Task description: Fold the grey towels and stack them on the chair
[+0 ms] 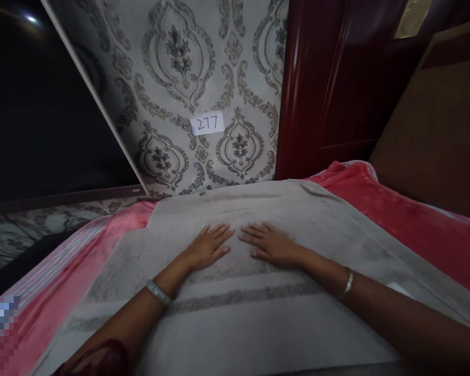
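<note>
Pink striped blanket, far left, running under the cloth. Beaded silver bracelet on the left wrist. Left hand: open, palm down, fingers spread on a pale grey towel with darker woven bands, lying mid-view, smudged, softly creased, spread over the blankets. Behind: grey damask wallpaper bearing a white paper label handwritten "277". Right hand: likewise flat and gripping nothing, fingertips just apart from the left hand's. Thin silver bangle on the right wrist. Glossy dark red wooden panel. Coral-red fleece blanket. Brown board, far right.
</note>
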Action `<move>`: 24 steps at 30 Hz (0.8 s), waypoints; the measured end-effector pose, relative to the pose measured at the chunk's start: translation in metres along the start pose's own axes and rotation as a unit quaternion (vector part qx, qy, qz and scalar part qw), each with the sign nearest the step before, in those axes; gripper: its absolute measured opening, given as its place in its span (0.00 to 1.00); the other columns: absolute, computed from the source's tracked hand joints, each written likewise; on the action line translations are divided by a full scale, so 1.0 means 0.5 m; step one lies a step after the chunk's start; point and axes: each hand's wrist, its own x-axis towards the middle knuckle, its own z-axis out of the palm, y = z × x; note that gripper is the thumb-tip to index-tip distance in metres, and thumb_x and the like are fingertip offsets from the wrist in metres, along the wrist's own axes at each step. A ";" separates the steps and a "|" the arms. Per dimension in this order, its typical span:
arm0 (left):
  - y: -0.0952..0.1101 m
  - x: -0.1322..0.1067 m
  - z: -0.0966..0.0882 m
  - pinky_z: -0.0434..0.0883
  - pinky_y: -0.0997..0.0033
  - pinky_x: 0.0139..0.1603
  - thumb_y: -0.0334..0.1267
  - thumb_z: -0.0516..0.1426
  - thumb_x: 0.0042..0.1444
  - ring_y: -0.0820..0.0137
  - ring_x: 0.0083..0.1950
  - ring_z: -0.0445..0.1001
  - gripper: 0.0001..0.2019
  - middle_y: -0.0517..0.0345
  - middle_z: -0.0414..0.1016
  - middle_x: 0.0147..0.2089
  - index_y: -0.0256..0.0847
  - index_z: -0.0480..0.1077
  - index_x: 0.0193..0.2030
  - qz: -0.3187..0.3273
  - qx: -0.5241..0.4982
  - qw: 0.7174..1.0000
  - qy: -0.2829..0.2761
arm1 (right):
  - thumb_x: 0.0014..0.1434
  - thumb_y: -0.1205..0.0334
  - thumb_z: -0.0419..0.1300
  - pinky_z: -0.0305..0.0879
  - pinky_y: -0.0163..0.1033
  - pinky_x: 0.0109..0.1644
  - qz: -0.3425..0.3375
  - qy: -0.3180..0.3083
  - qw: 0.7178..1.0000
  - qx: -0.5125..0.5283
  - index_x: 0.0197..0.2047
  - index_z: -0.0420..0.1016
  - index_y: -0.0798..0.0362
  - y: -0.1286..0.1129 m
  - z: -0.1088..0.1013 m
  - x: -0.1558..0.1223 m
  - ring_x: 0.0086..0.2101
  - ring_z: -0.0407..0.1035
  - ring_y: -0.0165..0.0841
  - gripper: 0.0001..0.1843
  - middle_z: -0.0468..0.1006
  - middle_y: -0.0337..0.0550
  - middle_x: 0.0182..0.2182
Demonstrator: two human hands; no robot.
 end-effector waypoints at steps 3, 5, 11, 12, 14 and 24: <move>-0.069 0.014 0.003 0.40 0.46 0.74 0.54 0.40 0.68 0.61 0.77 0.43 0.29 0.55 0.46 0.77 0.51 0.50 0.74 -0.064 0.015 0.998 -0.016 | 0.69 0.42 0.42 0.42 0.67 0.68 0.105 -0.010 0.994 -0.029 0.72 0.56 0.40 0.088 -0.015 0.013 0.70 0.44 0.48 0.32 0.50 0.44 0.72; -0.117 0.017 -0.001 0.41 0.45 0.74 0.53 0.40 0.68 0.61 0.77 0.43 0.29 0.57 0.46 0.76 0.52 0.50 0.74 -0.123 0.023 0.992 -0.015 | 0.69 0.42 0.40 0.44 0.67 0.68 0.188 -0.018 0.981 -0.042 0.72 0.55 0.42 0.163 -0.031 0.006 0.69 0.45 0.48 0.32 0.51 0.46 0.72; -0.185 0.011 0.008 0.48 0.49 0.73 0.52 0.39 0.68 0.61 0.76 0.46 0.28 0.55 0.50 0.76 0.50 0.53 0.73 -0.198 0.023 0.980 0.028 | 0.67 0.39 0.37 0.45 0.64 0.69 0.268 0.022 0.962 -0.048 0.72 0.56 0.39 0.258 -0.023 -0.030 0.70 0.43 0.47 0.34 0.50 0.40 0.72; -0.186 0.010 0.012 0.48 0.50 0.73 0.51 0.40 0.68 0.61 0.76 0.47 0.28 0.55 0.51 0.75 0.50 0.53 0.73 -0.199 0.025 0.979 0.034 | 0.67 0.39 0.36 0.45 0.64 0.69 0.269 0.026 0.962 -0.050 0.72 0.56 0.39 0.258 -0.017 -0.031 0.70 0.43 0.47 0.35 0.50 0.39 0.72; -0.181 0.009 0.017 0.49 0.51 0.73 0.50 0.40 0.68 0.62 0.76 0.48 0.28 0.54 0.52 0.75 0.49 0.54 0.73 -0.200 0.028 0.978 0.042 | 0.67 0.38 0.36 0.46 0.63 0.69 0.268 0.034 0.961 -0.054 0.71 0.56 0.37 0.254 -0.009 -0.031 0.70 0.45 0.46 0.34 0.51 0.38 0.72; -0.194 -0.068 -0.025 0.44 0.34 0.71 0.50 0.41 0.68 0.55 0.74 0.53 0.28 0.48 0.54 0.74 0.46 0.56 0.71 -0.308 0.092 0.946 0.038 | 0.67 0.42 0.36 0.43 0.71 0.67 0.352 0.036 0.931 -0.090 0.72 0.55 0.44 0.265 -0.038 -0.089 0.69 0.45 0.50 0.35 0.51 0.46 0.72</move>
